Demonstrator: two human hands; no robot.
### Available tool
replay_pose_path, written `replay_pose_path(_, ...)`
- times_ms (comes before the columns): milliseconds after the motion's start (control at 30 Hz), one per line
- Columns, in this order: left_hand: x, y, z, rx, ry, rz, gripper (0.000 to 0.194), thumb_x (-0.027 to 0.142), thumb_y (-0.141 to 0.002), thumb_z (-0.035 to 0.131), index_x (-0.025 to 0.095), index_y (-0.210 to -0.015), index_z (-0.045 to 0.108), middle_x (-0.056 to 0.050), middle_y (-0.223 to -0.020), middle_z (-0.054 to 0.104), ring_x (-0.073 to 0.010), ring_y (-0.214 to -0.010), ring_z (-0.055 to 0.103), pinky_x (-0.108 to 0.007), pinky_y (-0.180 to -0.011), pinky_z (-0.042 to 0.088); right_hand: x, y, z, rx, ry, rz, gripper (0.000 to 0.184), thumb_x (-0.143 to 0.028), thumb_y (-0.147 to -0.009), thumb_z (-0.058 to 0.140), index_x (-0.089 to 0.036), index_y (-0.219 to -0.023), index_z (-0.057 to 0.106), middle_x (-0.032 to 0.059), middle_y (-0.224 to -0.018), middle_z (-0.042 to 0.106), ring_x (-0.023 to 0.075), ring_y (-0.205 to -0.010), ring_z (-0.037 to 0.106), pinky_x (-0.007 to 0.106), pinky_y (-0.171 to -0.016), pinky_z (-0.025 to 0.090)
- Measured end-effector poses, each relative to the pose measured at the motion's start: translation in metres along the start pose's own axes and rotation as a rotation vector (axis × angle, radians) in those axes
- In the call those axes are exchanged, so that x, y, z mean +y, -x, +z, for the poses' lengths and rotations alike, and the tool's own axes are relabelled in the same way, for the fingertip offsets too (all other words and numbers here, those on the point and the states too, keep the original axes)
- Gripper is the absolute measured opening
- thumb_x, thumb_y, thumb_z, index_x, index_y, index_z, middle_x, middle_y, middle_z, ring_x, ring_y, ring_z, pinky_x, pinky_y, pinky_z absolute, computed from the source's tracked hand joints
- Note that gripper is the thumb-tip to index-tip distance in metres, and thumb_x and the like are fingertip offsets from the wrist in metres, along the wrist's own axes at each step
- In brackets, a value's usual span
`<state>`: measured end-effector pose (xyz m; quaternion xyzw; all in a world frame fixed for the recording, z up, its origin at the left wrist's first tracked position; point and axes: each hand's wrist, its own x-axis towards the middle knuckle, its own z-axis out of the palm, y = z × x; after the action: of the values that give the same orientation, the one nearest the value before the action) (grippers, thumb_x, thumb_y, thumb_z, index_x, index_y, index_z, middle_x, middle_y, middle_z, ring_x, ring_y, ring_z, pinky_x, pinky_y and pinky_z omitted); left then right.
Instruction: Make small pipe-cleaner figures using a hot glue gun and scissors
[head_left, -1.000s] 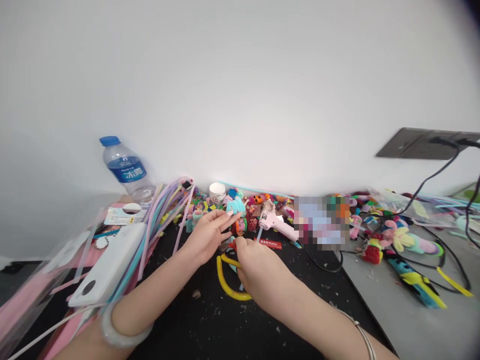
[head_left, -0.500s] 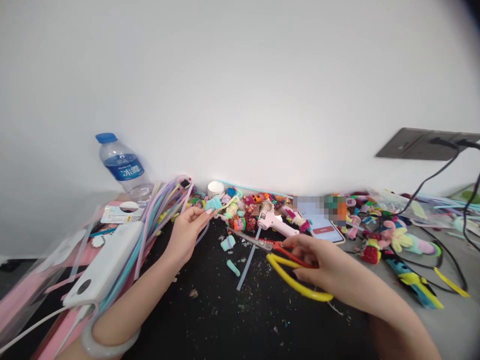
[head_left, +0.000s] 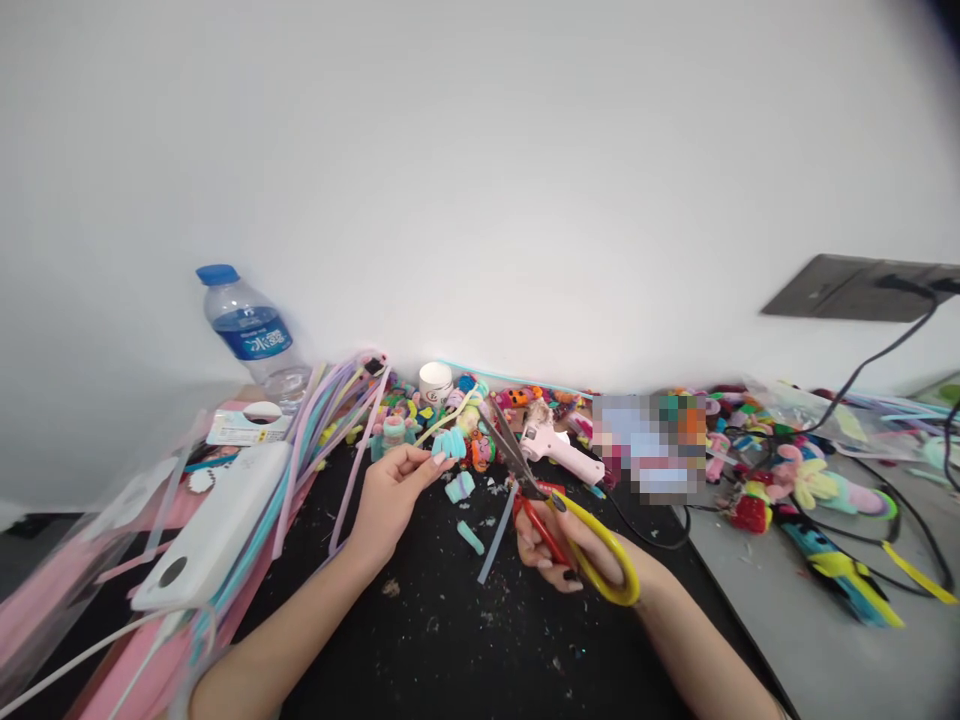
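My left hand pinches a small light-blue fuzzy pipe-cleaner piece with a pale stem, held up above the black mat. My right hand grips red-and-yellow scissors through the handles. Their blades are parted and point up-left toward the blue piece, a short way from it. Two small blue offcuts and a clear glue stick lie on the mat between my hands.
A pink glue gun lies behind the scissors with a heap of colourful fuzzy figures along the wall. A water bottle, a bundle of pastel pipe cleaners and a white flat box are at left. Cables and more figures cover the grey table at right.
My right hand picked up the scissors from the mat, moved back left and raised the parted blades toward the blue piece. My left hand shifted slightly right with the piece.
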<state>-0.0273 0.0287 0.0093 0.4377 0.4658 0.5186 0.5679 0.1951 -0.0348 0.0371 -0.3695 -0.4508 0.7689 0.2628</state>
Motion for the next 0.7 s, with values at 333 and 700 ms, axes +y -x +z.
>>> replay_pose_path(333, 0.007, 0.006, 0.003, 0.021, -0.183, 0.12, 0.015, 0.03, -0.068, 0.07, 0.018, -0.073, 0.064, -0.004, -0.078, 0.072, -0.0204, -0.078, 0.066, -0.029, -0.074, 0.05, -0.001, 0.013, 0.005, 0.026, 0.141, 0.062, 0.053, -0.07, -0.076, 0.043, -0.018, -0.072, 0.051, -0.0023, -0.063, 0.046, 0.0041, -0.041, 0.031, 0.016, -0.035, 0.03)
replay_pose_path(700, 0.002, 0.012, 0.003, -0.036, -0.366, 0.244, 0.012, 0.028, -0.075, 0.063, 0.016, -0.075, 0.065, -0.005, -0.085, 0.072, -0.0173, -0.072, 0.067, -0.026, -0.066, 0.052, 0.003, 0.013, 0.005, 0.038, 0.289, 0.057, 0.054, -0.069, -0.079, 0.04, -0.016, -0.07, 0.047, -0.0043, -0.061, 0.039, 0.003, -0.041, 0.031, 0.015, -0.034, 0.031)
